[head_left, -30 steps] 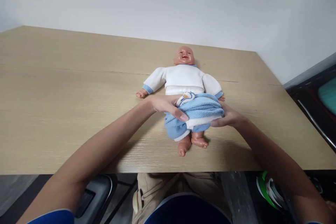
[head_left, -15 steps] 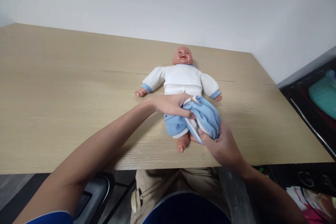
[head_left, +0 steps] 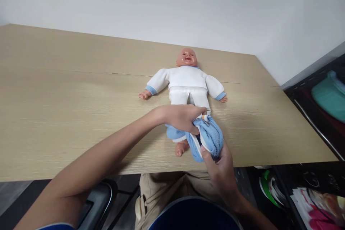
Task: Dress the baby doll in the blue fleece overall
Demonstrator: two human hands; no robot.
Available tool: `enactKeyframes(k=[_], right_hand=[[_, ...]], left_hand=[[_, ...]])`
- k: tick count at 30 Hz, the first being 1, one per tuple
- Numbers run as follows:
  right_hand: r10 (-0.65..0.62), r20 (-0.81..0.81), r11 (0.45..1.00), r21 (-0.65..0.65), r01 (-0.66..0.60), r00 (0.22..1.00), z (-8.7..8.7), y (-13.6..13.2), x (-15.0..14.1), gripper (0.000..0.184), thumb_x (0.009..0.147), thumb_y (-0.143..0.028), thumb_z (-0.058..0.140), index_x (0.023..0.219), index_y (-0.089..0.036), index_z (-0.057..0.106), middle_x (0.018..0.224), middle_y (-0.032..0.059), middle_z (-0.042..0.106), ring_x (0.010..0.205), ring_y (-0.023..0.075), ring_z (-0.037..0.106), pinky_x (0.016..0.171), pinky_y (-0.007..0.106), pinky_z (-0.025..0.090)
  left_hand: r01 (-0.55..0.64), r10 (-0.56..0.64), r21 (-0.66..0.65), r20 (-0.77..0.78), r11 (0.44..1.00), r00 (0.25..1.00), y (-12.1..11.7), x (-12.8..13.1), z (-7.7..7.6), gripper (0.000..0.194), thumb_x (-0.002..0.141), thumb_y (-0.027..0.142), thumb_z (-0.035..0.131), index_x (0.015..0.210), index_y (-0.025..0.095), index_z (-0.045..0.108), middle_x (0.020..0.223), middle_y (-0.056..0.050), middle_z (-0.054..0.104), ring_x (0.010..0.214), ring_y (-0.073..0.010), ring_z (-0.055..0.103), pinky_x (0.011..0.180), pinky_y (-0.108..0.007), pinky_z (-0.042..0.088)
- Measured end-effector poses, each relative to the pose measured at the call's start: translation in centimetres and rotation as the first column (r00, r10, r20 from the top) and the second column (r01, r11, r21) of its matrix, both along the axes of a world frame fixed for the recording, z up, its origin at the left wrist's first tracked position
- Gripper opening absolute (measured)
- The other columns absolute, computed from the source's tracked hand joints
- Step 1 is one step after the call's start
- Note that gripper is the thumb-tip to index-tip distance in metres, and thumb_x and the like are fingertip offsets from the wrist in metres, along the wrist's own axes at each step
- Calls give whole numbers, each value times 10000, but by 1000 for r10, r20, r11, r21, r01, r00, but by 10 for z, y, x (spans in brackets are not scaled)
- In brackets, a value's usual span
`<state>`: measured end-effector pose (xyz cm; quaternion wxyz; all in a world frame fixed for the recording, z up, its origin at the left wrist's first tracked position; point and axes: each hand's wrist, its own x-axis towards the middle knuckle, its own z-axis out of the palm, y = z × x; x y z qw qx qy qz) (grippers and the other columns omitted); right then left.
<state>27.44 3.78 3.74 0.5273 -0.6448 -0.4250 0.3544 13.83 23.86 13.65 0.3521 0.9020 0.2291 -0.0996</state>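
Note:
A baby doll [head_left: 188,76] lies on its back on the table, head toward the wall, dressed in a white top with blue cuffs. Blue fleece pants [head_left: 212,140] with white trim are bunched over its lower legs. My left hand [head_left: 184,116] reaches across the doll's legs and pinches the bunched fabric near its upper edge. From below, my right hand [head_left: 219,167] grips the same cloth, thumb on top and fingers underneath. One doll foot [head_left: 182,148] sticks out of the pant leg on the left; the other foot is hidden by the cloth.
The wooden table [head_left: 67,107] reaches back to a white wall. To the right stands a dark rack with a teal item [head_left: 330,95] and, lower down, papers and a pink thing [head_left: 320,219]. A dark chair [head_left: 97,201] is below the table's front edge at left.
Both hands have drawn the bunched pants down toward the table's front edge. More of the doll's white upper legs now shows.

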Motion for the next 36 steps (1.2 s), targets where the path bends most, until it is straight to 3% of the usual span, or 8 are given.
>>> enactKeyframes(k=[3,8,12,15,19,27,32,36], right_hand=[[-127,188,992,22,125,974,-14,-3,1,544,899,-531,829,1327,-208,738,1253,209,846,1174,436,808,1012,553,664],[-220,493,972,178,150,842,-22,-4,10,296,902,-459,807,1098,-256,717,879,94,777,805,339,739,743,441,593],[-254,613,955,284,91,748,-19,-2,19,137,932,-333,739,942,-283,612,822,28,643,803,293,632,748,427,546],[-266,631,949,302,84,729,-20,-1,24,105,930,-291,712,970,-263,619,1004,67,656,952,310,649,858,472,571],[-212,540,956,288,59,814,-27,-1,26,220,925,-258,680,1142,-232,667,1268,137,687,1187,346,700,1027,521,596],[-17,141,1000,3,17,990,-18,-3,29,315,946,-294,695,1251,-236,746,1182,101,826,1095,331,775,993,468,637],[59,-185,995,-64,-72,981,-20,3,32,383,965,-362,754,1327,-237,761,1260,120,868,1192,349,817,1039,471,686],[72,-243,996,-33,-82,968,-33,12,34,382,925,-378,805,1285,-261,752,1204,98,871,1122,328,834,1014,456,709]], left_hand=[[-2,5,50,-55,999,998,-2,0,-2,494,884,309,788,1315,174,588,1018,-69,764,879,-276,713,742,-329,454],[-19,33,97,-147,995,989,-5,4,-8,549,897,346,811,1338,172,534,1148,-132,778,983,-317,739,743,-334,457],[-40,57,102,-169,994,984,-9,8,-11,622,895,348,815,1394,165,494,1102,-138,782,980,-349,742,750,-347,458],[-35,55,115,-171,993,984,-12,9,-14,639,895,344,818,1404,163,477,1091,-145,784,976,-356,745,754,-348,458],[-28,48,134,-155,991,987,-13,11,-19,639,906,343,821,1397,169,451,1095,-134,782,948,-331,736,730,-332,449],[-47,50,58,-55,997,997,-9,6,-22,599,863,317,832,1296,213,432,1034,-49,717,931,-282,706,790,-333,477],[-85,117,-183,176,979,977,-5,-9,-27,614,805,340,821,1254,224,419,1144,-46,676,986,-247,688,845,-328,511],[-98,206,-352,283,931,937,-7,-18,-28,554,852,362,803,1233,229,424,1067,-10,658,886,-201,641,754,-306,495]])
